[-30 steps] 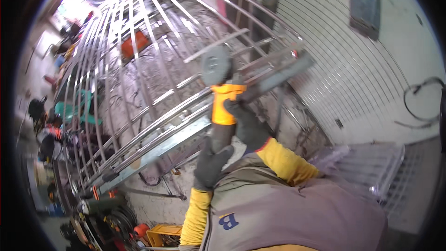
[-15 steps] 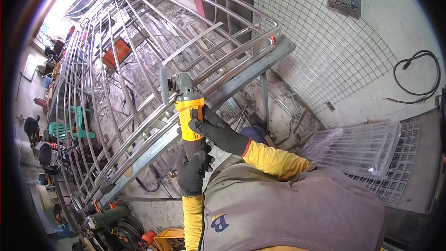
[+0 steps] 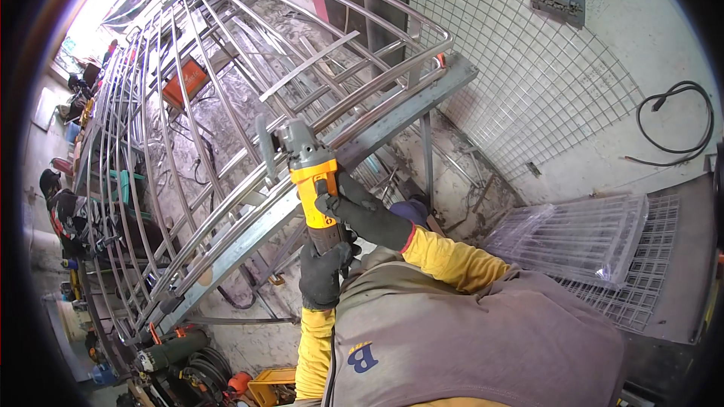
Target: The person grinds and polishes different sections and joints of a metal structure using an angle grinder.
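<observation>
Both my hands, in dark gloves, hold a yellow and grey angle grinder (image 3: 316,190) in front of my body. My left hand (image 3: 322,275) wraps round the dark rear end of its body. Higher up, my right hand (image 3: 369,215) grips the yellow casing from the right side, its thumb near the switch. The grinder's disc (image 3: 265,147) stands edge-on at the head's left side. It is in front of a shiny tubular metal frame (image 3: 234,211), and I cannot tell whether they touch. The frame, with long curved bars, rests on grey steel supports (image 3: 377,130).
Wire mesh (image 3: 520,53) leans on the right wall near a black cable (image 3: 709,117). Plastic-wrapped panels (image 3: 573,241) lie at the right. An orange box (image 3: 185,83) shows through the bars. A green cylinder (image 3: 175,350) and a yellow crate (image 3: 265,387) stand at lower left.
The grinder and both hands have shifted slightly right and down in the picture. My grip on the grinder stays the same. The view has moved a little too.
</observation>
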Tool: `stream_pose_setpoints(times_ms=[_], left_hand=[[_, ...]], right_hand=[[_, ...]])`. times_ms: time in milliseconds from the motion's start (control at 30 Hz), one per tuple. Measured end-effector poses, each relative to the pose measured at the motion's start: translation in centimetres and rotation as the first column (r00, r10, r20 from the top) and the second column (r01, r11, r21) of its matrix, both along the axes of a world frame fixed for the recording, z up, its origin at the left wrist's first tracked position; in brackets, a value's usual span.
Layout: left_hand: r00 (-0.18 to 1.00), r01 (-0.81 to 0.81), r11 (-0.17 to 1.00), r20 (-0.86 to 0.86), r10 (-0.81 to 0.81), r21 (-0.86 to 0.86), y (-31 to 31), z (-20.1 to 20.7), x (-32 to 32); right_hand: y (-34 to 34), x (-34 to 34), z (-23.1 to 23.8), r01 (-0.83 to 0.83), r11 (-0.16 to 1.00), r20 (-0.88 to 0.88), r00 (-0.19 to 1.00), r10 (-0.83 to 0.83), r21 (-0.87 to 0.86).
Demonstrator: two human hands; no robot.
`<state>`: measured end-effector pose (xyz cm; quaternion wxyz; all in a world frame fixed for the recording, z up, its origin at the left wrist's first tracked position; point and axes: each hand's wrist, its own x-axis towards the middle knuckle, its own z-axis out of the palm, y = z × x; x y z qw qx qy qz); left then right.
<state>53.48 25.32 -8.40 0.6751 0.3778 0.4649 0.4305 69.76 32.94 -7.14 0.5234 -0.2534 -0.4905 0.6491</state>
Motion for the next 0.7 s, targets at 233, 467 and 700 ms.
stream_pose_setpoints(times_ms=[233, 467, 700], left_hand=[[0.998, -0.068, 0.996, 0.015, 0.068, -0.05, 0.1, 0.9, 1.0], [0.997, -0.064, 0.988, 0.021, 0.068, -0.141, 0.0, 1.3, 1.1], [0.997, -0.008, 0.998, -0.079, 0.014, 0.068, -0.5, -0.3, 1.2]], right_hand=[[0.1, 0.6, -1.0, -0.009, 0.995, -0.061, 0.998, 0.003, -0.101], [0.1, 0.3, -1.5, 0.043, 0.995, 0.0, 0.999, -0.043, -0.087], [-0.3, 1.0, -1.3, -0.03, 0.992, -0.048, 0.999, 0.025, -0.12]])
